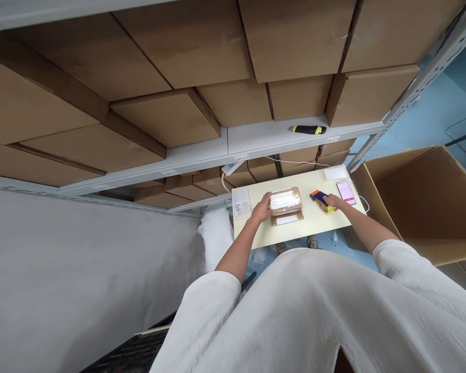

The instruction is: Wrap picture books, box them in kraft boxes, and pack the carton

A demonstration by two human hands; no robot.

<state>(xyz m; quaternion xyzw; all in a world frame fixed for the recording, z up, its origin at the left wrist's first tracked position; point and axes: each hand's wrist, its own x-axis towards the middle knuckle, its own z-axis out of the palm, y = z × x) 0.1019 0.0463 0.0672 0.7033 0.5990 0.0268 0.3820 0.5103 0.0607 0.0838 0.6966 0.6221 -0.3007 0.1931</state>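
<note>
Matt brown cardboard, smooth-faced, makes up the boxes [202, 41] across the top of the frame and the big open carton [423, 197] at the right. The small box [286, 201] near the centre is cardboard too, with glossy clear tape and white paper on top. Pale, smooth and low in sheen: the desk [264, 233]. The shelf [256, 139] looks like grey painted metal. Soft, matt white cloth forms the shirt [318, 305], lower centre; the phone [346, 192] has a glossy screen.
</note>
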